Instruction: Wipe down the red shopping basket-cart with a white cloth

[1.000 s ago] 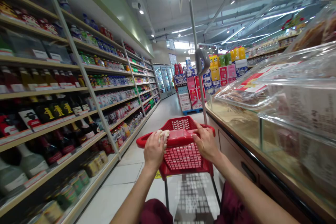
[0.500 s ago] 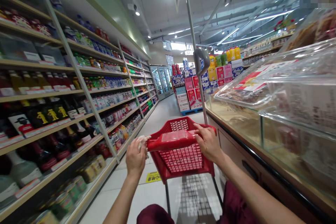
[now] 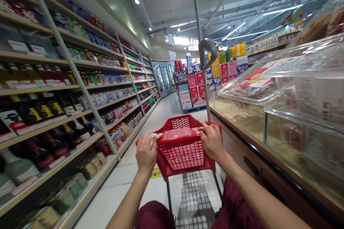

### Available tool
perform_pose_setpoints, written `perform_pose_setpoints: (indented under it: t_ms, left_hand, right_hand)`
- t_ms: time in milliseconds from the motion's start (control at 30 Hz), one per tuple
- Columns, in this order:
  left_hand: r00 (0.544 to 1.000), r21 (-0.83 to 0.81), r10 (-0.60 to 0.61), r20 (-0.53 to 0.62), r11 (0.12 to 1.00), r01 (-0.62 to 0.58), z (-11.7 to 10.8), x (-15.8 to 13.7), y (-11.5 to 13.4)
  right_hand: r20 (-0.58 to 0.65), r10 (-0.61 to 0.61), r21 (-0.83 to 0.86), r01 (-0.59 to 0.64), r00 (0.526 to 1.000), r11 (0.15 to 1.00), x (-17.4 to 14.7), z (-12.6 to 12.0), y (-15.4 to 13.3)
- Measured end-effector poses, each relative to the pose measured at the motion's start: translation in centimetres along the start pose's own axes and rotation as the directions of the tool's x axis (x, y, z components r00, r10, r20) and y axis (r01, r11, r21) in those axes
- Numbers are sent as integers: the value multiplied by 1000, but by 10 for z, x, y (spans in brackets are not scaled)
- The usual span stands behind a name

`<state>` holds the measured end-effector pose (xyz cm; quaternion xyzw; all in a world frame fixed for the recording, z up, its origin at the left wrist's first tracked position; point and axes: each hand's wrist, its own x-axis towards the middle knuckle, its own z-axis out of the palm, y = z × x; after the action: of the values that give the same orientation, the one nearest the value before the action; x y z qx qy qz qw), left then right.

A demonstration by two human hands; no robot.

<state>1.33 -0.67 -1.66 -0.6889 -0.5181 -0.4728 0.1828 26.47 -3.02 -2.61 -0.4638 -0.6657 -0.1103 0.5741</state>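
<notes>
Red perforated plastic cart (image 3: 185,154) centred in aisle beside glass-fronted counter (image 3: 268,150), left hand (image 3: 146,154) fingers curled on handle pinching pale crumpled cloth (image 3: 155,137), right hand (image 3: 212,139) fingers wrapped over handle.

Cart (image 3: 185,150) btwn shelves (image 3: 67,89) left, counter (image 3: 268,139) right.

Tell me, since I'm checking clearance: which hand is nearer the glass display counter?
Right. The right hand grips the cart handle beside the glass display counter; the left hand holds the handle's far end.
</notes>
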Motion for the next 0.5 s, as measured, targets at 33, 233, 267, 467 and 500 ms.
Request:
perform_pose_setpoints:
  t_ms: [33, 233, 267, 467, 500]
  left_hand:
    - [998, -50, 66, 12, 997, -66, 4, -1, 11]
    - [987, -54, 157, 13, 986, -157, 3, 0, 12]
    - [996, -10, 90, -20, 996, -91, 3, 1, 7]
    - [977, -106, 213, -1, 971, -212, 25, 0, 57]
    - [958, -127, 286, 17, 951, -282, 27, 0, 66]
  right_hand:
    - [2, -6, 2, 6, 1000, 1000, 0, 0, 1]
    - [6, -40, -4, 40, 999, 999, -2, -6, 6]
    - [1, -41, -4, 41, 999, 999, -3, -5, 5]
    - [-11, -34, -5, 34, 999, 999, -4, -3, 1]
    - [-5, -40, -7, 40, 999, 999, -4, -4, 2]
